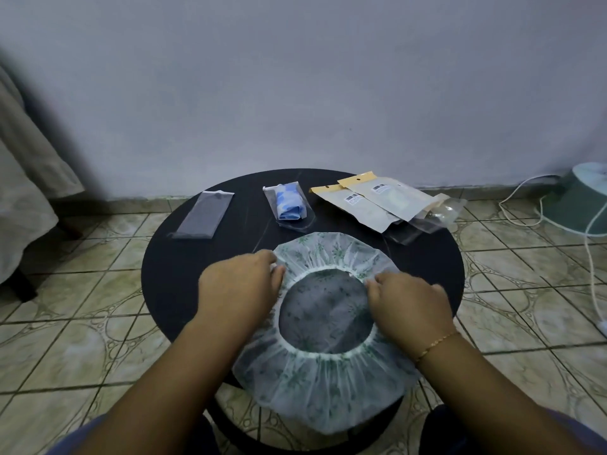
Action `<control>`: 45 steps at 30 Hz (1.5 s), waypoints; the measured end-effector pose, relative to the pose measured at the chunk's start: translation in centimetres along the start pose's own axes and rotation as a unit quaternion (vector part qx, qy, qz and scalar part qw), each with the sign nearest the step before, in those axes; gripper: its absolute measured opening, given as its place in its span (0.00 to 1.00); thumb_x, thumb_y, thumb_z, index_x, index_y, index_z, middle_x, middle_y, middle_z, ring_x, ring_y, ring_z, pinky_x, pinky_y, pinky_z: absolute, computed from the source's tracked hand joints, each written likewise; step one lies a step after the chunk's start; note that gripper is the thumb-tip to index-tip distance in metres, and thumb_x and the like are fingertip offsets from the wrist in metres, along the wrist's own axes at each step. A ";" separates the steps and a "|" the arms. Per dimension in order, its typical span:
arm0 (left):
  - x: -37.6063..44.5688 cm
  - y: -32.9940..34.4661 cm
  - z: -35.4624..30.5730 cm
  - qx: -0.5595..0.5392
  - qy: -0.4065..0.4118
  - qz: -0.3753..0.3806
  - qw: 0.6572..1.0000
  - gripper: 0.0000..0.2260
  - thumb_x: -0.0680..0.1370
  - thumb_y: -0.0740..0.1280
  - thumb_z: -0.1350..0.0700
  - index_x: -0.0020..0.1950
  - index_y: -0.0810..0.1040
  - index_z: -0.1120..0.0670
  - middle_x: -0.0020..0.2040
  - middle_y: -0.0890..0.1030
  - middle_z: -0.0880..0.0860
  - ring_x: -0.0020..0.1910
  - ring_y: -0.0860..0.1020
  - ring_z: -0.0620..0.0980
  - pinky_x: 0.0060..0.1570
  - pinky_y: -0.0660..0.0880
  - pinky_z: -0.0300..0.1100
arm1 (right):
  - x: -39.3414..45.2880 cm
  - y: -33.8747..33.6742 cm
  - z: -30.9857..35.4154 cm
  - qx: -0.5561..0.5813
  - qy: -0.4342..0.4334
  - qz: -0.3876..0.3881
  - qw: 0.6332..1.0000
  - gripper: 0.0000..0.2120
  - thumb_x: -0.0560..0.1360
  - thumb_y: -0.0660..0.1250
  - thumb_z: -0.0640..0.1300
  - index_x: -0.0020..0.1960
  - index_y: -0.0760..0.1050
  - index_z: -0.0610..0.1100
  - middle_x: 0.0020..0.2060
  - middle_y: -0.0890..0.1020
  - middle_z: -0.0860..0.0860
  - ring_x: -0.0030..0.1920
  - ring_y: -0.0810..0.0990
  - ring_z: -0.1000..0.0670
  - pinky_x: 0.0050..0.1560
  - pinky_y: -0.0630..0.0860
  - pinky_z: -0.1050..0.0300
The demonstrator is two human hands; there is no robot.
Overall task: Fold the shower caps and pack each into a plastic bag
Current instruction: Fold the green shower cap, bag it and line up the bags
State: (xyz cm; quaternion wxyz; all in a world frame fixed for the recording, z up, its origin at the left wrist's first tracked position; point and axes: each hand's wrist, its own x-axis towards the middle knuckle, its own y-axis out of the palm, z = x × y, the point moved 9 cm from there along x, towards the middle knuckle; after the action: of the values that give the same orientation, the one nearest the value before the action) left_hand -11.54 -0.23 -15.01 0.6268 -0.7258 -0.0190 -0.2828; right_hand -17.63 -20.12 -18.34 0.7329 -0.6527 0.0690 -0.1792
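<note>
A white shower cap with a green leaf print (323,372) lies spread open on the round black table (170,290), its elastic opening facing up and its near edge hanging over the table's front. My left hand (241,284) pinches the cap's left rim with curled fingers. My right hand (409,307) grips the elastic band at the upper right. An empty clear plastic bag (203,214) lies at the table's back left. A folded blue cap packed in a clear bag (289,206) sits at the back middle.
Two paper-backed packages with barcode labels (381,200) and some clear bags (437,215) lie at the table's back right. A pale green round object (581,198) with white cables stands on the tiled floor at right. Cloth hangs at far left.
</note>
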 end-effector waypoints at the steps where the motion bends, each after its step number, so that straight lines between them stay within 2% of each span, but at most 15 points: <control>1: 0.2 0.4 -0.3 -0.035 0.044 -0.015 0.998 0.11 0.79 0.61 0.46 0.55 0.80 0.47 0.48 0.82 0.49 0.46 0.80 0.53 0.38 0.71 0.43 | -0.2 0.9 0.5 -0.008 -0.006 0.026 1.000 0.19 0.81 0.48 0.54 0.55 0.75 0.49 0.53 0.80 0.50 0.55 0.77 0.45 0.54 0.66 0.51; 3: 0.5 2.1 -1.2 -0.070 0.129 -0.004 0.989 0.11 0.77 0.64 0.49 0.54 0.81 0.49 0.51 0.82 0.49 0.48 0.80 0.53 0.41 0.72 0.45 | -0.3 2.1 0.9 -0.011 -0.021 0.052 0.998 0.19 0.81 0.47 0.55 0.58 0.73 0.49 0.55 0.79 0.50 0.57 0.75 0.46 0.55 0.66 0.50; 5: 0.4 4.1 -1.8 -0.084 0.169 0.037 0.981 0.18 0.77 0.57 0.45 0.60 0.79 0.49 0.61 0.78 0.49 0.60 0.77 0.53 0.52 0.73 0.47 | 0.1 2.4 1.1 0.022 -0.040 0.045 0.998 0.18 0.81 0.48 0.55 0.62 0.70 0.49 0.58 0.76 0.50 0.59 0.74 0.46 0.56 0.66 0.51; 6: 0.3 5.0 -2.0 -0.089 0.172 0.067 0.979 0.23 0.77 0.51 0.43 0.66 0.75 0.49 0.68 0.73 0.49 0.68 0.71 0.52 0.60 0.69 0.47 | 0.4 2.6 1.2 0.042 -0.051 0.040 0.997 0.18 0.81 0.48 0.54 0.64 0.68 0.48 0.60 0.75 0.50 0.61 0.73 0.46 0.57 0.66 0.51; 8: 0.0 7.1 -1.9 -0.087 0.147 0.140 0.975 0.33 0.75 0.40 0.36 0.76 0.58 0.47 0.77 0.55 0.46 0.77 0.51 0.47 0.72 0.50 0.44 | 0.9 3.4 1.2 0.065 -0.064 0.047 0.995 0.23 0.81 0.47 0.56 0.70 0.62 0.45 0.68 0.68 0.48 0.69 0.65 0.46 0.65 0.62 0.51; 11: -1.0 10.1 -0.7 -0.056 0.088 0.259 0.960 0.35 0.75 0.38 0.31 0.78 0.42 0.46 0.77 0.40 0.44 0.76 0.37 0.45 0.73 0.38 0.44 | 0.8 5.8 0.7 0.057 -0.052 0.129 0.989 0.37 0.76 0.42 0.67 0.77 0.43 0.45 0.77 0.45 0.48 0.77 0.42 0.49 0.74 0.43 0.49; 15: -1.4 11.2 1.4 -0.046 0.049 0.295 0.953 0.49 0.60 0.31 0.21 0.77 0.39 0.44 0.77 0.37 0.43 0.76 0.37 0.47 0.74 0.39 0.46 | 0.8 7.2 -0.3 0.028 -0.056 0.162 0.985 0.47 0.66 0.35 0.74 0.77 0.35 0.48 0.76 0.38 0.51 0.76 0.36 0.52 0.74 0.36 0.47; 21: -1.2 11.3 2.4 -0.073 0.048 0.293 0.952 0.51 0.58 0.35 0.19 0.77 0.39 0.42 0.77 0.38 0.44 0.76 0.38 0.47 0.74 0.39 0.47 | 1.3 6.7 -0.5 0.038 -0.101 0.149 0.983 0.48 0.63 0.33 0.74 0.77 0.38 0.51 0.77 0.40 0.53 0.76 0.38 0.54 0.73 0.36 0.46; 25: -0.6 8.6 2.0 -0.189 0.051 0.220 0.956 0.49 0.60 0.43 0.20 0.77 0.51 0.43 0.75 0.47 0.40 0.75 0.43 0.41 0.73 0.44 0.43 | 1.7 4.3 -0.6 0.155 -0.132 0.087 0.975 0.42 0.70 0.37 0.73 0.76 0.53 0.50 0.77 0.52 0.53 0.76 0.46 0.54 0.74 0.41 0.51; 28: -0.5 5.5 3.0 -0.309 0.038 0.145 0.939 0.33 0.65 0.56 0.27 0.65 0.74 0.42 0.65 0.71 0.37 0.65 0.68 0.33 0.67 0.65 0.38 | 1.7 1.7 -1.8 0.257 -0.129 0.032 0.957 0.19 0.80 0.58 0.49 0.69 0.69 0.46 0.69 0.70 0.51 0.70 0.64 0.54 0.67 0.58 0.64; 31: -1.2 4.6 4.6 -0.345 0.025 0.165 0.924 0.19 0.65 0.61 0.34 0.53 0.78 0.35 0.54 0.79 0.35 0.55 0.74 0.29 0.59 0.71 0.32 | 1.3 0.9 -3.5 0.293 -0.124 0.029 0.948 0.16 0.78 0.61 0.35 0.61 0.77 0.47 0.58 0.78 0.54 0.59 0.73 0.57 0.58 0.65 0.69; 34: -2.1 4.5 6.2 -0.369 0.025 0.211 0.905 0.27 0.60 0.66 0.27 0.56 0.77 0.34 0.60 0.74 0.30 0.62 0.67 0.25 0.59 0.61 0.20 | 0.9 0.8 -4.8 0.276 -0.138 0.045 0.950 0.21 0.75 0.58 0.29 0.59 0.78 0.49 0.57 0.76 0.58 0.60 0.72 0.59 0.58 0.64 0.72; 36: -2.6 4.2 7.2 -0.375 0.026 0.223 0.900 0.29 0.60 0.67 0.33 0.61 0.73 0.35 0.66 0.68 0.31 0.67 0.59 0.24 0.60 0.54 0.18 | 0.8 0.8 -5.4 0.232 -0.169 0.050 0.957 0.24 0.73 0.59 0.27 0.61 0.77 0.49 0.58 0.72 0.60 0.65 0.66 0.61 0.61 0.59 0.73; 41: -3.3 4.1 9.5 -0.168 0.071 0.163 0.970 0.34 0.62 0.56 0.37 0.70 0.60 0.37 0.74 0.55 0.39 0.75 0.50 0.39 0.74 0.52 0.45 | 0.9 1.5 -6.6 0.083 -0.253 -0.004 0.964 0.26 0.68 0.70 0.33 0.64 0.75 0.47 0.64 0.75 0.51 0.70 0.68 0.48 0.69 0.62 0.49; 45: -3.4 5.0 9.0 -0.124 0.116 0.140 0.976 0.30 0.69 0.55 0.35 0.71 0.66 0.40 0.75 0.56 0.42 0.75 0.53 0.43 0.72 0.57 0.49 | 0.1 1.8 -5.7 0.056 -0.309 -0.043 0.949 0.27 0.65 0.73 0.35 0.63 0.76 0.49 0.63 0.77 0.50 0.67 0.71 0.48 0.65 0.63 0.47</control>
State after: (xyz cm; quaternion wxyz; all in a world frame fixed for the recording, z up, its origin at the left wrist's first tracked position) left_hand -8.95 8.09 -21.48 0.5635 -0.7556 0.1906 -0.2744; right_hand -19.15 -25.31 -20.87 0.7451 -0.6367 -0.1987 -0.0037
